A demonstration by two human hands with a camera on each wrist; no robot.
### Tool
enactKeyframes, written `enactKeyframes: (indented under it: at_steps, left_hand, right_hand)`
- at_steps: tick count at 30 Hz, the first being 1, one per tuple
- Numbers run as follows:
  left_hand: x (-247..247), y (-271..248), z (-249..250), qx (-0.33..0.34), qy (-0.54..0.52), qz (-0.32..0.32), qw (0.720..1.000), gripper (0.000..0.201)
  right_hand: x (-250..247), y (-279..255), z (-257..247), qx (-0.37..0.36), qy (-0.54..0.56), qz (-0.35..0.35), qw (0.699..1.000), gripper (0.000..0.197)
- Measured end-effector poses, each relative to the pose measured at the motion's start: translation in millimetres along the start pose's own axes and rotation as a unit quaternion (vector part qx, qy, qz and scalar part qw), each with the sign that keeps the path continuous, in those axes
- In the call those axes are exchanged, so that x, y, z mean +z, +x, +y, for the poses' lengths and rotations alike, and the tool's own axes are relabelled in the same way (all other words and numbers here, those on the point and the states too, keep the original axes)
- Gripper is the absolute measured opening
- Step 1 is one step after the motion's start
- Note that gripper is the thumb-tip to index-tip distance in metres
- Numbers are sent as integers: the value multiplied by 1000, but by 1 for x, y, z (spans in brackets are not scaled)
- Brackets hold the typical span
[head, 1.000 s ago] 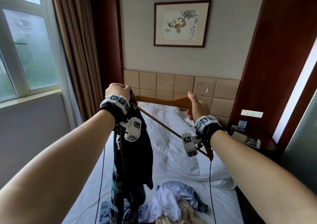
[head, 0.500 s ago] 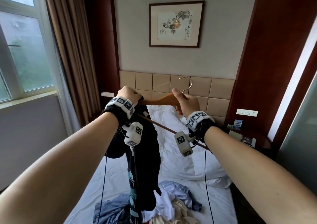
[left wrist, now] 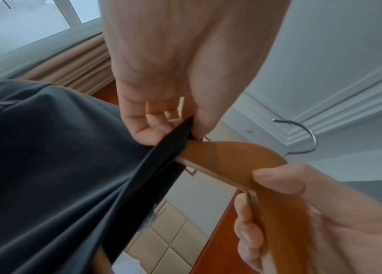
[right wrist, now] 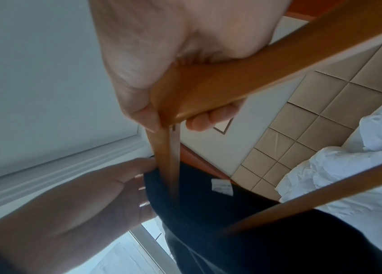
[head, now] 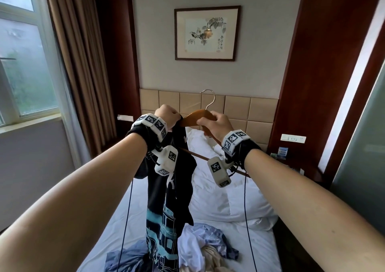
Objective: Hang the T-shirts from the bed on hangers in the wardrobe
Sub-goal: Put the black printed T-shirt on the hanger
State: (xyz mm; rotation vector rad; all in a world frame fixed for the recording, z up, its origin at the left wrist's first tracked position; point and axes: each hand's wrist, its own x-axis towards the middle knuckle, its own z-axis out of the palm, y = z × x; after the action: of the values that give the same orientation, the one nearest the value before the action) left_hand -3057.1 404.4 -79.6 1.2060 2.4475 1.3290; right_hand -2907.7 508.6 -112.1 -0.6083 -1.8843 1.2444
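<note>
Pinching the black T-shirt [head: 168, 188] collar with my left hand [head: 167, 115], I'm easing it along the hanger [head: 198, 117] while my right hand [head: 216, 126] is gripping the wood.

**A:** What does the person wear? **B:** Both forearms are bare, with no sleeves in the head view. Each wrist carries a black strap, and over it a band of white blocks printed with black-and-white square markers: one on the left wrist [head: 151, 124], one on the right wrist [head: 235, 140].

**A:** And below the wrists? **B:** A white, boxy camera housing hangs under each, the left camera housing [head: 166, 160] and the right camera housing [head: 218, 171], both bearing the same square markers on their faces. A short dark bracket joins each to its strap.

**A:** Any wiring? **B:** A thin dark cable drops from each unit, the left cable [head: 126, 219] and the right cable [head: 246, 219].
</note>
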Motion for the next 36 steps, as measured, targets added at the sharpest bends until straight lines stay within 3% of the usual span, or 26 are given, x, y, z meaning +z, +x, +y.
enactKeyframes:
  at_steps: [7, 15, 22, 31, 36]
  left_hand:
    - [5, 6, 23, 13, -41, -7, 999, 22]
    - [14, 4, 53, 18, -72, -9, 997, 21]
    - [25, -9, 78, 78, 29, -1, 997, 27]
    - [40, -24, 85, 129, 142, -98, 976, 48]
    - [43, -28, 84, 95, 148, -115, 978, 59]
  right_hand:
    - [-7, 2, -15, -12, -42, -20, 999, 10]
    - [-17, 5, -17, -20, -65, -21, 997, 32]
    - [-28, 3, -13, -20, -93, -24, 995, 37]
    - [-48, -13, -7, -3, -80, -37, 996, 18]
    - [-58, -23, -17, -23, -39, -77, 996, 30]
